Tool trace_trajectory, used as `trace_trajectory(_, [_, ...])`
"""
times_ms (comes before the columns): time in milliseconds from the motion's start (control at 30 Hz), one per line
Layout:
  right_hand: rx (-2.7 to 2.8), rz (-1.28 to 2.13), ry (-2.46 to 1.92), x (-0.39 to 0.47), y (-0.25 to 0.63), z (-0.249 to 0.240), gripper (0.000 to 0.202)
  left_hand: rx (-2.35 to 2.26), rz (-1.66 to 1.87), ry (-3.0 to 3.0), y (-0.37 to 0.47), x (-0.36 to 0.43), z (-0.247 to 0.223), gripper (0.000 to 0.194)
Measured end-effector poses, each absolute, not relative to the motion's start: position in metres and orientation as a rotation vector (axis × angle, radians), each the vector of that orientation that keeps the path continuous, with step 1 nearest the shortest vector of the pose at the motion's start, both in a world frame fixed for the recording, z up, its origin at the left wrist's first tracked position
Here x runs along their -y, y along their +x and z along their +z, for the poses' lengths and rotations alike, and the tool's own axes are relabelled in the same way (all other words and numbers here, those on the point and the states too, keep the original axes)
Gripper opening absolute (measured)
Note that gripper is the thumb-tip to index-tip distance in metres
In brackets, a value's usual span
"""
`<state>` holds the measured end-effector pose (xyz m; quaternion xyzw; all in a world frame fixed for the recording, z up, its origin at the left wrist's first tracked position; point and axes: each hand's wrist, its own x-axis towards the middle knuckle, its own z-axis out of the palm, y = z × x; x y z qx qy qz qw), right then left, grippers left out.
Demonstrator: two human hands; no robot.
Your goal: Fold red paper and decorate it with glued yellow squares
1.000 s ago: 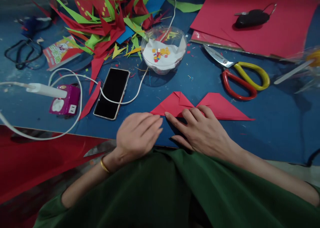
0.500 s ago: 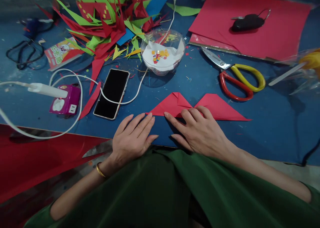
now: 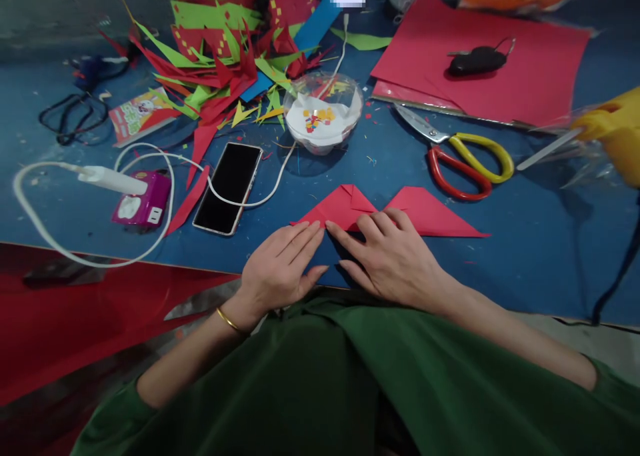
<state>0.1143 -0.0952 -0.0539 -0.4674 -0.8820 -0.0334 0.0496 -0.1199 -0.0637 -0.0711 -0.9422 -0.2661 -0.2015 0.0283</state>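
Observation:
A folded red paper (image 3: 430,214) with two peaks lies flat on the blue table, its long edge towards my body. My left hand (image 3: 283,263) rests palm down, fingers stretched out, with the fingertips on the paper's lower left edge. On the middle of that edge lies my right hand (image 3: 387,253), its index finger extended and its thumb apart; the other fingers bend slightly over the paper. Neither hand grips anything. A small folded flap shows on the left peak.
Scissors (image 3: 457,156), a clear bowl (image 3: 324,126) of paper bits and a phone (image 3: 227,188) lie beyond my hands. Further off are cut paper scraps (image 3: 215,49) and red sheets (image 3: 530,86) under a key (image 3: 477,61). A purple adapter (image 3: 143,199) with a white cable is left.
My left hand has moved right and slightly up, onto the paper's edge and closer to my right hand. My right hand stays on the paper. The camera view has shifted slightly.

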Motion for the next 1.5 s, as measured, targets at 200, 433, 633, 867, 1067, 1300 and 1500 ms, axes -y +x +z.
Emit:
trace_trajectory(200, [2.678, -0.090, -1.416, 0.0952, 0.1146, -0.0548, 0.056, 0.826, -0.689, -2.895, -0.1196, 0.0629, -0.0707, 0.054])
trace_trajectory(433, [2.671, -0.105, -1.414, 0.0956, 0.1136, -0.0559, 0.056, 0.845, -0.781, -2.843, -0.1241, 0.0653, -0.0775, 0.050])
trace_trajectory(633, [2.659, -0.099, -1.419, 0.0955, 0.1131, -0.0558, 0.055, 0.850, -0.797, -2.812, -0.1238, 0.0662, -0.0777, 0.046])
trace_trajectory(867, [2.637, -0.075, -1.391, 0.0938, 0.1143, -0.0570, 0.053, 0.842, -0.799, -2.810, -0.1231, 0.0667, -0.0781, 0.049])
trace_trajectory(1067, [2.649, -0.084, -1.380, 0.0936, 0.1161, -0.0576, 0.052, 0.798, -0.813, -2.792, -0.1212, 0.0673, -0.0794, 0.047])
trace_trajectory(1300, [2.659, -0.115, -1.403, 0.0948, 0.1150, -0.0570, 0.052, 0.764, -0.834, -2.757, -0.1190, 0.0671, -0.0794, 0.044])
trace_trajectory(1500, [2.658, -0.118, -1.429, 0.0958, 0.1152, -0.0566, 0.051, 0.778, -0.822, -2.746, -0.1192, 0.0674, -0.0799, 0.041])
